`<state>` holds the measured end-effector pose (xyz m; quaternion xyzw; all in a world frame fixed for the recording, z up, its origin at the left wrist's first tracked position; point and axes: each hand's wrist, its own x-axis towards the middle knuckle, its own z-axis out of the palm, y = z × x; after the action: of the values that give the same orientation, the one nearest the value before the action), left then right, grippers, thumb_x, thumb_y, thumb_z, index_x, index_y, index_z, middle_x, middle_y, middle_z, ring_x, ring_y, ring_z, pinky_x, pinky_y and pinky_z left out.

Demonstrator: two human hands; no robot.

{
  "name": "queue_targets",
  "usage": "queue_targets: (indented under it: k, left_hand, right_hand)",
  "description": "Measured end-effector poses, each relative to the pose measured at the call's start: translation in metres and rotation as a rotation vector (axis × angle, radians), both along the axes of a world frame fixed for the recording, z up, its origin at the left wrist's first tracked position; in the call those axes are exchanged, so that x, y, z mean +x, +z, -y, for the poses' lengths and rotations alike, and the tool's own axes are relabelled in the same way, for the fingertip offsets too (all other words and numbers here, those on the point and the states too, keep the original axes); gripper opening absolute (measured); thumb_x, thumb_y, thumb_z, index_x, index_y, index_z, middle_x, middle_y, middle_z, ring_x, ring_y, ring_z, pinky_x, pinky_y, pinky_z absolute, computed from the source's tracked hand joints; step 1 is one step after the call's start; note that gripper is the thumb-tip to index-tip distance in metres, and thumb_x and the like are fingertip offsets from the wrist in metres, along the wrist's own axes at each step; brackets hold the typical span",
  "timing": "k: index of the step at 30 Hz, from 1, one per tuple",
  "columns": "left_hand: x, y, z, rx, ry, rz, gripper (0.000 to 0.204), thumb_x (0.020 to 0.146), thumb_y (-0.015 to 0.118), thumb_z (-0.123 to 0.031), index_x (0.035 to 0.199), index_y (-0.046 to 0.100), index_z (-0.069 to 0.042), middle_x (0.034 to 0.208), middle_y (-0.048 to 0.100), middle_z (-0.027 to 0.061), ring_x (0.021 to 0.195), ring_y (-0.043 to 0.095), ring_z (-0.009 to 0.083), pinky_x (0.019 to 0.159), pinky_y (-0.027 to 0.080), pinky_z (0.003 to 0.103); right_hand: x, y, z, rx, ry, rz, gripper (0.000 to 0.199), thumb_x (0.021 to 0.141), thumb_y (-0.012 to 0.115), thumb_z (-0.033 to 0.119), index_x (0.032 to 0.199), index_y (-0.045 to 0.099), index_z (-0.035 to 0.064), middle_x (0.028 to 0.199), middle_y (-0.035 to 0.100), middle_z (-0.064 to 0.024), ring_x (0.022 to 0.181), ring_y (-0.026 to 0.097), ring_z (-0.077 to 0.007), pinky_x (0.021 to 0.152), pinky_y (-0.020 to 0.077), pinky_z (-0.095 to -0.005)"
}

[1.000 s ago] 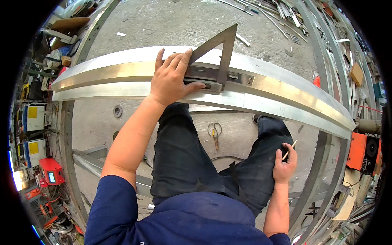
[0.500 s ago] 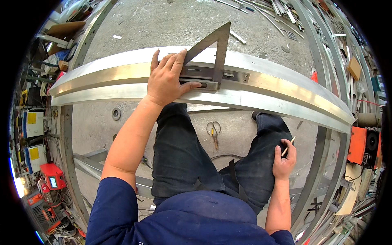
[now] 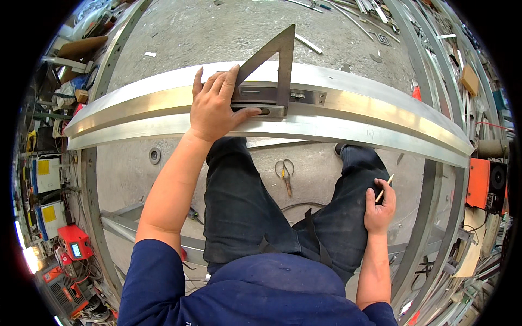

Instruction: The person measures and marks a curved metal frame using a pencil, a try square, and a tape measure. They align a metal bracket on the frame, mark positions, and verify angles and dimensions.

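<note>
Pressing our left hand (image 3: 215, 108) flat on the triangular metal square (image 3: 270, 70), fingers spread, we pin it against the long aluminium beam (image 3: 380, 117); over the last second it has barely shifted, so the square looks settled. Our right hand (image 3: 379, 209) rests by the thigh, fingers pinching a pencil (image 3: 384, 188). Scissors (image 3: 284, 173) lie on the floor below.

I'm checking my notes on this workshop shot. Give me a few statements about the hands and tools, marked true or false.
1. The left hand presses on a triangular metal square. True.
2. The square lies on the floor. False: it rests on the long metal beam.
3. The right hand holds a pencil. True.
4. The right hand rests on the beam. False: it is against the thigh.
5. Scissors lie on the floor. True.
</note>
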<state>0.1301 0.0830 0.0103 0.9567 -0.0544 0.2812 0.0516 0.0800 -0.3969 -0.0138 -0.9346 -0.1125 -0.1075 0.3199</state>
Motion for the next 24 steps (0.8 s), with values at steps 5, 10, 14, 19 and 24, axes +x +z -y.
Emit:
queue_targets:
  k: [5,10,14,19,24]
  left_hand:
    - [0.001,0.000,0.000,0.012,-0.003,0.002,0.107,0.077,0.079,-0.073,0.152,0.051,-0.001,0.129,0.069,0.0151,0.129,0.061,0.0305,0.130,0.021,0.053]
    - [0.001,-0.001,-0.001,0.018,-0.001,0.013,0.107,0.077,0.080,-0.072,0.152,0.051,-0.002,0.129,0.069,0.0142,0.129,0.061,0.0302,0.130,0.021,0.053]
    - [0.000,0.000,0.000,-0.044,-0.022,0.004,0.102,0.077,0.083,-0.067,0.150,0.053,-0.003,0.131,0.069,0.0133,0.131,0.060,0.0303,0.129,0.021,0.054]
    - [0.001,0.009,-0.006,-0.181,-0.026,-0.005,0.067,0.084,0.087,-0.045,0.133,0.062,-0.008,0.137,0.068,0.0076,0.139,0.055,0.0295,0.129,0.019,0.055]
    - [-0.009,0.016,-0.007,-0.340,-0.051,0.014,0.023,0.094,0.079,-0.016,0.108,0.064,-0.006,0.121,0.072,0.0083,0.121,0.063,0.0284,0.114,0.038,0.046]
  right_hand:
    - [0.000,0.000,-0.001,0.030,-0.018,0.002,0.032,0.091,0.079,0.012,0.120,0.070,0.0034,0.113,0.074,-0.0124,0.108,0.067,-0.0326,0.098,0.0509,-0.0415]
    - [0.000,0.002,-0.003,0.022,-0.015,-0.004,0.032,0.091,0.079,0.012,0.120,0.070,0.0032,0.113,0.074,-0.0127,0.108,0.067,-0.0327,0.098,0.0508,-0.0416]
    - [0.000,0.000,-0.002,0.021,-0.017,-0.001,0.032,0.091,0.079,0.012,0.120,0.070,0.0032,0.113,0.074,-0.0126,0.109,0.067,-0.0328,0.098,0.0508,-0.0416]
    - [0.000,0.001,-0.003,0.033,-0.025,-0.005,0.032,0.090,0.079,0.012,0.121,0.070,0.0042,0.113,0.074,-0.0126,0.109,0.067,-0.0329,0.098,0.0507,-0.0420]
    - [-0.001,0.000,-0.002,0.019,-0.010,-0.001,0.033,0.090,0.079,0.012,0.121,0.070,0.0048,0.114,0.074,-0.0128,0.109,0.067,-0.0328,0.098,0.0509,-0.0421]
